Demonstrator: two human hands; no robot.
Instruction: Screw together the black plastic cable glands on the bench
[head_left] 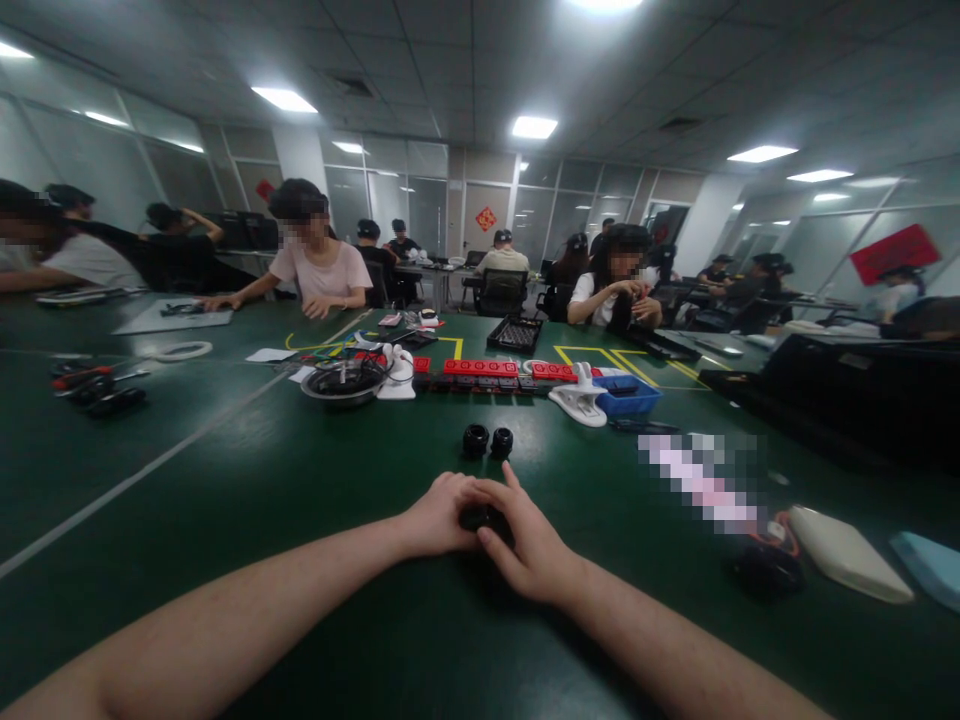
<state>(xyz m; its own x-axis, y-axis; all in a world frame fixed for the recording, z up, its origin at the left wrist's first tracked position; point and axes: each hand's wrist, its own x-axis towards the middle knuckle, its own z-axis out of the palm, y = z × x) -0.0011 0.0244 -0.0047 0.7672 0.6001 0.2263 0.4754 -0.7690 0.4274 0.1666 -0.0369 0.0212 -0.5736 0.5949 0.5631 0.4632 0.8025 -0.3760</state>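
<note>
My left hand [441,515] and my right hand [529,540] meet over the green table close in front of me. Between them is a small black round part [475,518], mostly covered by the fingers. The left fingers curl round its far left side. On the other side, my right thumb and fingers close about it, with one right fingertip sticking out forward. Just beyond the hands, two short black ribbed cylindrical fittings [475,441] stand side by side on the table, apart from my fingers.
Across the table lie a round dark tray [343,384] with cables, red blocks [480,367], a white clamp stand [581,396] and a blue bin [628,395]. Black-and-red tools [101,385] sit left. A cream case [851,555] lies right. Several people sit around.
</note>
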